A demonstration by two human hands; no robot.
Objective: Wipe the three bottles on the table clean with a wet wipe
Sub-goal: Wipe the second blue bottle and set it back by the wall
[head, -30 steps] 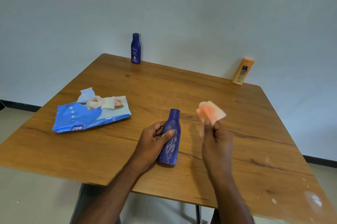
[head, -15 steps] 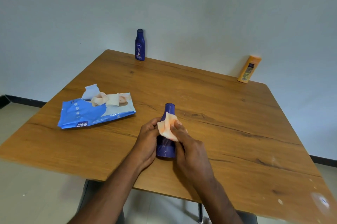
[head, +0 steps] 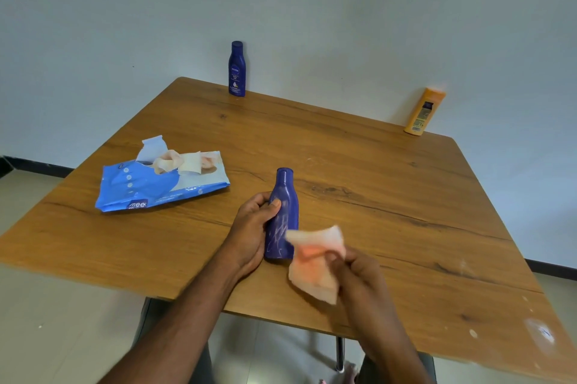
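The crumpled peach wet wipe (head: 315, 262), pressed on the dark blue plastic bottle (head: 282, 215) half a second ago, is now pulled off to its lower right, pinched in the closed right hand (head: 352, 271); a wiping stroke seems finished. The bottle is kept upright near the wooden table's (head: 406, 212) front edge, wrapped by the left hand (head: 254, 227); clear room lies rightward, the blue wipe pack (head: 156, 183) well left.

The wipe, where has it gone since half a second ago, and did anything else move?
The right hand pulled the wipe off the near bottle, down and to the right of its base. The left hand keeps holding that bottle. The far blue bottle, orange bottle and wipe pack stayed put.
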